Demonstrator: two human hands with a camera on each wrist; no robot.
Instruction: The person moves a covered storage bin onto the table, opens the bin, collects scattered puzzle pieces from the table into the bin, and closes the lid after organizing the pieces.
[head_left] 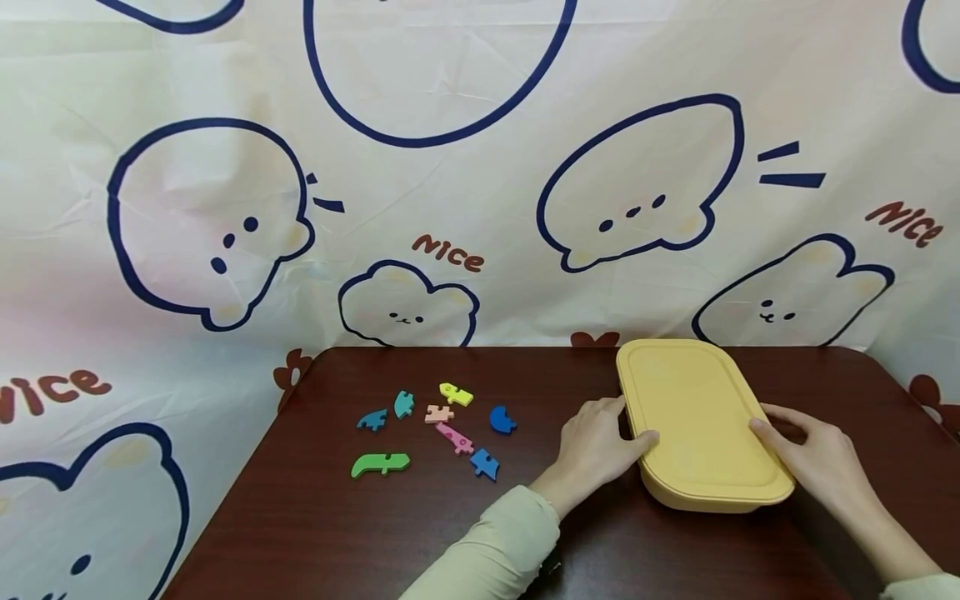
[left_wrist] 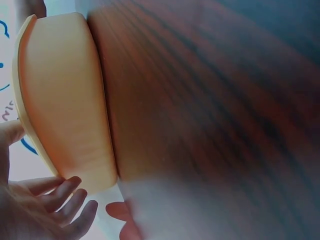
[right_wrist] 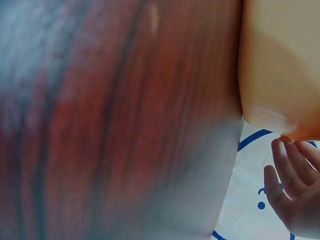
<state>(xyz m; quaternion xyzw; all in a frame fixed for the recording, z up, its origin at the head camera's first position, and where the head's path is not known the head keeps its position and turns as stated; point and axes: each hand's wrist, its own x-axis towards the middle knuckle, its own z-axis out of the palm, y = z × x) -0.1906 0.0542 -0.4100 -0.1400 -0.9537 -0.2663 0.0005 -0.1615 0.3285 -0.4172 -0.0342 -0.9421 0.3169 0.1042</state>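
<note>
A yellow storage box (head_left: 693, 498) with a rounded rectangular lid (head_left: 693, 417) sits on the right part of the table. My left hand (head_left: 592, 446) pinches the lid's left rim, thumb on top. On the opposite side, my right hand (head_left: 821, 454) holds the lid's right rim, its thumb lying over the edge. From the left wrist, the box (left_wrist: 65, 100) shows its tall side wall, and the left fingers reach under the overhanging rim. In the right wrist view, fingertips of the right hand (right_wrist: 295, 195) meet the rim at the box's corner.
Left of the box, several puzzle pieces lie scattered on the dark brown table (head_left: 300, 533): a green piece (head_left: 381, 464), a pink one (head_left: 454, 437), a yellow one (head_left: 456, 394), a blue one (head_left: 502, 420) and others. A printed cloth (head_left: 510, 200) hangs behind the table.
</note>
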